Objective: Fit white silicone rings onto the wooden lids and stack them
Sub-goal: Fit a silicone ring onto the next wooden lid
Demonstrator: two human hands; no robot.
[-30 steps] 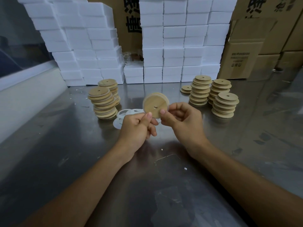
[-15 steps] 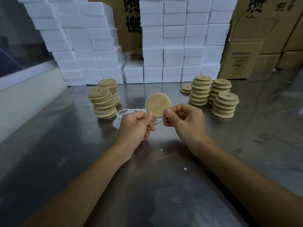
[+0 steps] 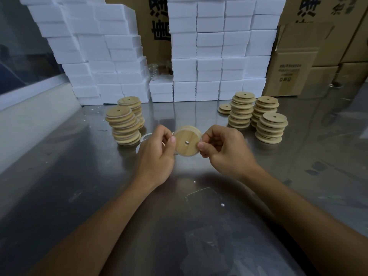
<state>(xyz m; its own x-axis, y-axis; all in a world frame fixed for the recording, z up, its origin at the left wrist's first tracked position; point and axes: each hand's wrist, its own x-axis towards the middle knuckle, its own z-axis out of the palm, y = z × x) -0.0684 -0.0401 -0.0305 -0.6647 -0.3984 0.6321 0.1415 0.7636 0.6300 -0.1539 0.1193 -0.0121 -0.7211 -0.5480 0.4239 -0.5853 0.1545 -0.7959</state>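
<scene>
Lid (image 3: pixel 186 143) held upright above the desk (image 3: pixel 79 176), pinched at opposite edges: left hand (image 3: pixel 157 154) and right hand (image 3: pixel 225 150), fingers grasping its rim, likely to seat the ring. Spare rings (image 3: pixel 144 137) lie behind the left hand; stacks (image 3: pixel 124 126) flank both sides.

Wooden lid (image 3: pixel 186 143) matt, pale grain; table (image 3: pixel 79 176) brushed metal, glossy, scuffed.
</scene>
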